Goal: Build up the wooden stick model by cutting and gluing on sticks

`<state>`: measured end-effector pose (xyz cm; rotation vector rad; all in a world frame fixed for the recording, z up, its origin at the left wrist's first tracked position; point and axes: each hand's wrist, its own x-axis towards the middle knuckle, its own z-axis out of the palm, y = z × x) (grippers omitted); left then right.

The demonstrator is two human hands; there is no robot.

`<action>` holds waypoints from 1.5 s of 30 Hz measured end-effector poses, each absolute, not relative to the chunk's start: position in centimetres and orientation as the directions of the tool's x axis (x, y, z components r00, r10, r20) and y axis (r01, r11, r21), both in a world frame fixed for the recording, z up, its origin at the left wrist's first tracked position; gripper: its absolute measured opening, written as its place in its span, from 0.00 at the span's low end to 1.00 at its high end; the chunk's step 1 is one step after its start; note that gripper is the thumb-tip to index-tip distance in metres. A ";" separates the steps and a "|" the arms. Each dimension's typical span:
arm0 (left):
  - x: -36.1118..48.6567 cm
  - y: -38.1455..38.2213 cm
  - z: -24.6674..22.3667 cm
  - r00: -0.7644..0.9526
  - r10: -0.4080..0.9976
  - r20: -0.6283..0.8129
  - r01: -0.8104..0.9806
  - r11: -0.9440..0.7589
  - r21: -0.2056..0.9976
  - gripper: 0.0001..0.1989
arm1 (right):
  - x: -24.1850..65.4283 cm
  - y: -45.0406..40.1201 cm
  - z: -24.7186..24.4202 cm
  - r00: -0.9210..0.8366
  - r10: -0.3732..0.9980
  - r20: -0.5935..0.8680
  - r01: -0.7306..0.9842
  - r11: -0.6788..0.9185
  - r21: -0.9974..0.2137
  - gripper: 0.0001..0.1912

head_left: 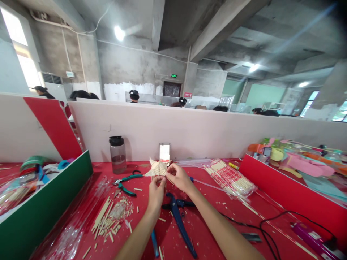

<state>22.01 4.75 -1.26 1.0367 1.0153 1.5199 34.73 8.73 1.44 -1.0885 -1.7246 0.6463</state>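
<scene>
A pale, pointed craft piece built of thin wooden sticks (156, 168) is held up over the red table. My left hand (156, 189) pinches its lower edge, with thumb and fingers together. On the piece's right side my right hand (177, 176) is closed in a pinch; the fingertips hide the exact spot it grips. Left of the piece lie pliers with green handles (128, 177). Below my hands, between the forearms, rests a blue hand cutter (177, 220). A phone with a lit screen (165, 153) stands upright just behind the piece.
Cut stick scraps (112, 218) are scattered at the left. A dark-lidded bottle (117, 155) stands against the white partition (203, 133). Wrapped bundles of sticks (230, 177) lie to the right, near a black cable (271, 218) and a purple device (311, 236). Green (48, 202) and red (292, 191) boards flank the table.
</scene>
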 end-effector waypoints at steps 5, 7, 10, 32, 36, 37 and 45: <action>22.0 4.7 -1.1 -0.134 0.983 0.126 -0.263 -0.158 0.952 0.22 | 34.8 8.7 1.7 -0.143 0.892 0.430 0.374 0.451 -0.810 0.04; 22.1 4.6 -1.0 -0.135 0.983 0.128 -0.259 -0.160 0.952 0.22 | 35.0 8.8 1.8 -0.152 0.894 0.422 0.376 0.447 -0.812 0.04; 22.1 4.4 -0.9 -0.128 0.984 0.125 -0.257 -0.155 0.954 0.22 | 35.4 8.8 2.0 -0.165 0.896 0.412 0.379 0.443 -0.813 0.05; 22.6 4.8 -1.2 -0.085 0.990 0.114 -0.213 -0.130 0.968 0.25 | 36.1 8.2 2.7 -0.237 0.903 0.359 0.310 0.420 -0.853 0.05; 22.6 4.8 -1.0 -0.081 0.991 0.111 -0.213 -0.126 0.969 0.25 | 35.9 8.2 2.6 -0.220 0.906 0.362 0.301 0.416 -0.858 0.04; 22.6 4.8 -1.0 -0.081 0.990 0.111 -0.212 -0.126 0.969 0.25 | 35.8 8.2 2.6 -0.212 0.907 0.363 0.300 0.414 -0.859 0.04; 22.5 4.9 -1.4 -0.090 0.988 0.127 -0.204 -0.143 0.968 0.24 | 35.5 8.1 2.6 -0.179 0.916 0.359 0.288 0.398 -0.871 0.04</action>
